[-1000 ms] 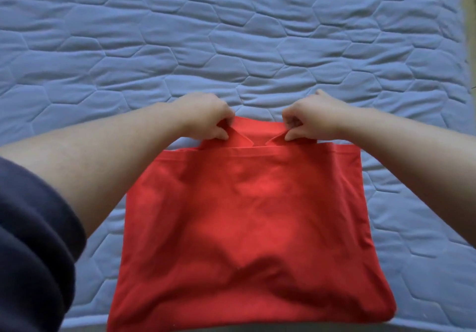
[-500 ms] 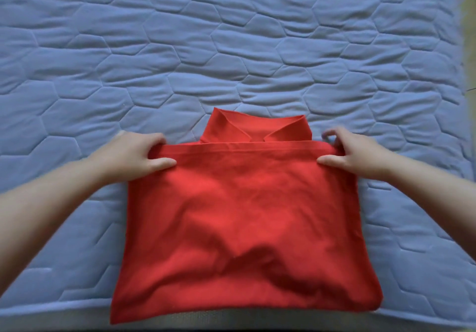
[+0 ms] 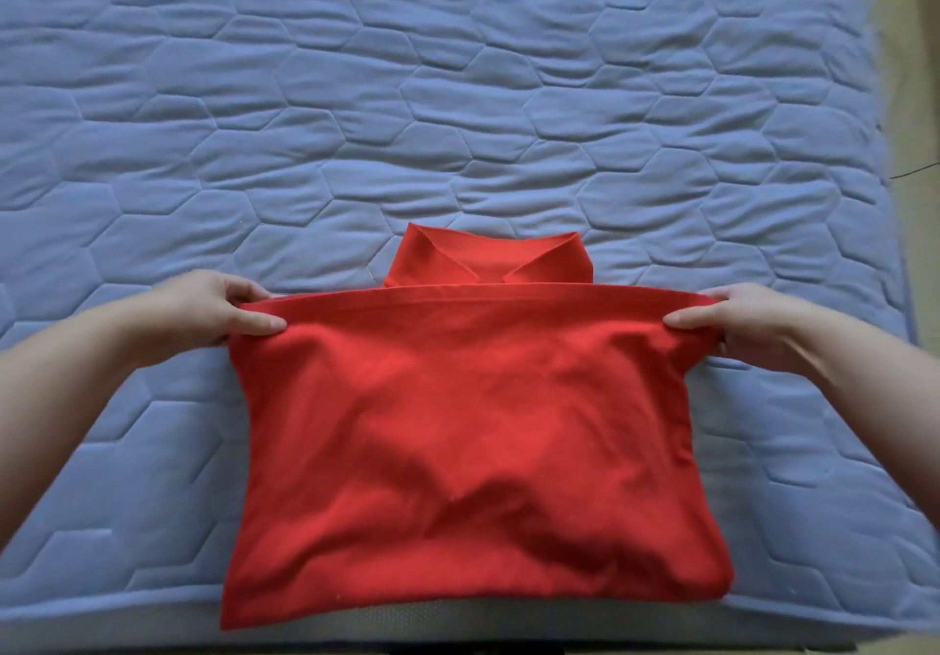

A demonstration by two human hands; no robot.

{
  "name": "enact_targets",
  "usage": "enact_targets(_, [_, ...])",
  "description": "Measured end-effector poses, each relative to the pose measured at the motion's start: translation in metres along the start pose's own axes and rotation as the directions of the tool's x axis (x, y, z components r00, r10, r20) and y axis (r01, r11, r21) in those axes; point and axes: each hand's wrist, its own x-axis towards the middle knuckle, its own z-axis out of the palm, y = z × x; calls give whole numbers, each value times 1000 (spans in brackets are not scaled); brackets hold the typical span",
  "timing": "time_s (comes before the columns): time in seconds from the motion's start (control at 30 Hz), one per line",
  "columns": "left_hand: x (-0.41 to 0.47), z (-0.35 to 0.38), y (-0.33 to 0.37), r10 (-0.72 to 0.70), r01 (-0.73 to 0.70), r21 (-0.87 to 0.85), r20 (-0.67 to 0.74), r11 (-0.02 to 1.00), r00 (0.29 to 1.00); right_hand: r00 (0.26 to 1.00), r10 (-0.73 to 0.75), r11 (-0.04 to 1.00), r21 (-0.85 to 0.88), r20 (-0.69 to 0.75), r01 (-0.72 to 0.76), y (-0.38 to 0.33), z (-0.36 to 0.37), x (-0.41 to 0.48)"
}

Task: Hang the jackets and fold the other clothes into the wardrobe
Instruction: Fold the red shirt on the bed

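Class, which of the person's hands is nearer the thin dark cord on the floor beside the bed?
Right. The right hand grips the shirt at its corner nearest the cord; the left hand grips the opposite corner, farther away.

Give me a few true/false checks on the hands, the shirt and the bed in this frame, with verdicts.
1. The left hand pinches the top left corner of the red shirt. True.
2. The right hand lies flat on the bed, off the shirt. False: it pinches the shirt's top right corner.
3. The collar shows beyond the folded top edge, on the side away from the person. True.
4. The shirt hangs on a hanger. False: it lies folded on the blue quilted cover.
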Motion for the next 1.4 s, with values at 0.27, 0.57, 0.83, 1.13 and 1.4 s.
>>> enact_targets(0.27, [15, -2, 25, 155, -283, -189, -502, 940, 851, 947, -266, 915, 262, -182, 308, -19, -4, 4])
enact_targets(0.57, [45, 39, 47, 106, -36, 107, -772, 994, 627, 576, -467, 857, -505, -671, 107, -8, 35, 31])
enact_targets(0.83, [11, 163, 53, 735, -306, 825, -181, 475, 653, 600, -800, 205, -949, -23, 238, 29, 165, 16])
enact_targets(1.13, [75, 139, 4, 677, -167, 861, -242, 480, 695, 594, -800, 187, -977, -88, 107, 49, 138, 77])
enact_targets(1.4, [9, 94, -30, 483, 63, 712, -535, 699, 693, 694, -642, 371, -924, -327, -92, 76, 94, 11])
